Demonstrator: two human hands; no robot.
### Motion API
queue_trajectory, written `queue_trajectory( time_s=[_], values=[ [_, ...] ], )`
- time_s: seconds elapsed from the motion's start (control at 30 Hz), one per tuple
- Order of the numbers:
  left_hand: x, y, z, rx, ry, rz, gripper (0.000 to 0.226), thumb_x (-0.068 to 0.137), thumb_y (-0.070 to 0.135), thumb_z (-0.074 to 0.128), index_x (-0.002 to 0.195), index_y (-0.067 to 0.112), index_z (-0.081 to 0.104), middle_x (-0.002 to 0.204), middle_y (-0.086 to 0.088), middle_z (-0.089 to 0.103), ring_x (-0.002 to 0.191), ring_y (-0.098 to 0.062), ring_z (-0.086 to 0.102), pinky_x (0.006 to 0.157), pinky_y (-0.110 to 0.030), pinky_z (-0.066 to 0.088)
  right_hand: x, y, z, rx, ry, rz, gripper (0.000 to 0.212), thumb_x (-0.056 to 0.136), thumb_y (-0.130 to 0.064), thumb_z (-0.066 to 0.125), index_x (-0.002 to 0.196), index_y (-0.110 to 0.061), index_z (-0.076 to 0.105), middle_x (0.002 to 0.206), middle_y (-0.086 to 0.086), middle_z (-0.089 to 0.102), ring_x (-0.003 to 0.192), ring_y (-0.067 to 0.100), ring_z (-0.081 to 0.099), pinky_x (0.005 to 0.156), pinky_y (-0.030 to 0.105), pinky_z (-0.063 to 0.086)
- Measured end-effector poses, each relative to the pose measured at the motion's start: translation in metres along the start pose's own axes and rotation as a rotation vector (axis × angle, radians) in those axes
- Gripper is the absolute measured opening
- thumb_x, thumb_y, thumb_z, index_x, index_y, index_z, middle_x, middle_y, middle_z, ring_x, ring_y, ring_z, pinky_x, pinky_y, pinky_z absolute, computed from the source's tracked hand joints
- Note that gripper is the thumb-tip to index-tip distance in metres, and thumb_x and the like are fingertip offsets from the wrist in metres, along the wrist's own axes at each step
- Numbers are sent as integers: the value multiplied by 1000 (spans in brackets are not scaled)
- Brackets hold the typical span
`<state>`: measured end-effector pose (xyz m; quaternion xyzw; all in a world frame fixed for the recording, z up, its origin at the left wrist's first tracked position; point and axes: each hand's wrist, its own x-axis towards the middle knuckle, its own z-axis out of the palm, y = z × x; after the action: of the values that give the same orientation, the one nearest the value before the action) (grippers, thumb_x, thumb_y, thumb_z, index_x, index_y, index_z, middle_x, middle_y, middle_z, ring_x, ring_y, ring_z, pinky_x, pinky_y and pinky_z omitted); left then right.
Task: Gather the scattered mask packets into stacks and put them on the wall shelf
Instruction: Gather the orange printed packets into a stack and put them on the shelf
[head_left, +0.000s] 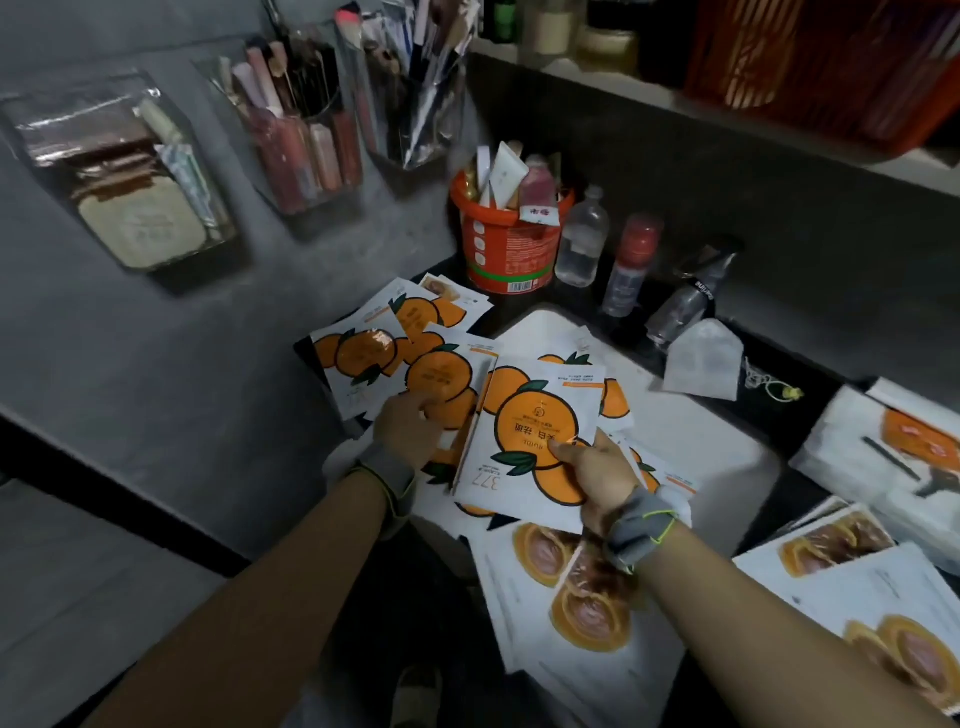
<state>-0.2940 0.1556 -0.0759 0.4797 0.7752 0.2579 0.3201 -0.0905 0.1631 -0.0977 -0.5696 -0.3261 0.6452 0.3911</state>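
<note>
Mask packets (535, 431) are being pinched by the right hand (597, 470); left hand (408, 428), at nine o'clock, is touching another packet (439, 374), fingers loose.

A: What is the right hand (597, 470) holding?
B: A stack of orange-print packets (535, 431), pinched at centre frame.
A: And the left hand (408, 428)?
B: Its fingers touch a loose packet (439, 371) just left of the stack. A red tub (506, 249) stands above.
</note>
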Motion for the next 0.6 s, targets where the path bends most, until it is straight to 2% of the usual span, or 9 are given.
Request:
queue_trajectory(
  time_s=[0.07,0.17,0.23,0.3,0.37,0.47,0.53,0.6],
  values=[
    [22,-6,-8,66,-1,-8,34,86,14,56,119,14,62,125,-12,59,116,-32,55,99,-35,46,6,0,15,17,50,9,36,88,1,57,122,-9,57,114,19,67,98,38,65,80,44,55],
    [41,-6,-13,198,25,-38,30,82,20,60,110,13,63,113,-13,63,108,-34,58,91,-37,50,7,-1,31,46,65,5,30,89,4,54,116,-9,57,106,19,66,86,34,64,66,34,52],
    [55,-8,-18,194,-21,-21,34,83,22,62,115,13,56,119,-13,55,120,-36,50,92,-37,45,11,0,44,62,89,1,29,89,5,53,113,-12,57,100,15,67,79,31,64,63,32,51],
    [70,-14,-24,147,-112,-43,57,84,25,63,136,14,40,143,-15,37,134,-37,33,107,-42,36,15,1,60,72,125,1,31,87,5,55,111,-13,59,100,15,68,83,32,65,67,35,53],
    [87,-19,-29,124,-161,-64,69,84,27,64,143,15,30,150,-14,26,138,-37,26,113,-44,30,23,3,73,43,198,-1,30,83,2,60,105,-17,65,106,15,69,91,35,66,78,42,55],
    [100,-21,-31,159,-175,-32,70,84,27,65,143,12,30,149,-16,28,137,-36,29,111,-41,32,29,3,80,-82,235,-1,20,78,-11,67,93,-24,68,106,11,71,95,36,66,90,50,53],
    [109,-22,-33,141,-225,-24,68,85,24,65,141,5,32,146,-18,34,133,-34,37,105,-39,35,28,-4,88,-182,247,-5,19,77,-18,68,94,-25,67,104,6,71,97,34,65,94,48,50],
    [113,-22,-31,78,-260,-33,49,87,17,63,128,-2,45,130,-20,50,116,-29,49,98,-39,41,24,-14,96,-241,247,-2,19,82,-14,64,99,-24,63,103,4,68,100,33,62,95,44,48]
  ],
)
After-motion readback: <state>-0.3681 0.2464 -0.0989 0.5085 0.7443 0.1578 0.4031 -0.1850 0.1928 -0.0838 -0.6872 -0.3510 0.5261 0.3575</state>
